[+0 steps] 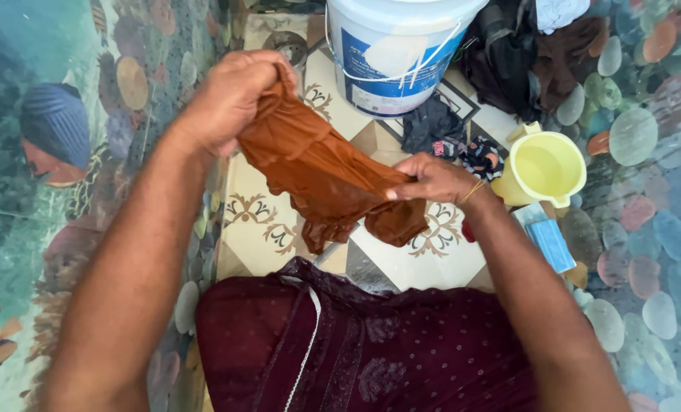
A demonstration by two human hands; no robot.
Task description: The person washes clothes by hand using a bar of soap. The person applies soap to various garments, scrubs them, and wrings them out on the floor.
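Two hands are gripping one rust-brown cloth [321,172] above the tiled floor [424,263], near the centre of the view. The left hand [230,95] is sitting at about ten o'clock, its fingers [268,65] curling shut on the upper end of the cloth and bunching it into the fist. The cloth is stretching twisted and slanted down toward four o'clock, with one ruffled edge hanging below it. The right hand [436,179] is sitting at about three o'clock of centre, its fingers [401,191] clamping together on the lower end, a thin bangle [474,191] circling the wrist.

At twelve o'clock, one white bucket with a blue label [394,49] is standing on the floor. Just below it, one small dark bundle of cloth [451,137] is lying on the tiles. At one o'clock, one heap of dark clothes [527,49] is resting. At three o'clock, one pale yellow jug [542,168] is standing open, with one blue packet [546,240] just beneath it. At six o'clock, a maroon dotted garment [371,351] is covering the person's lap.
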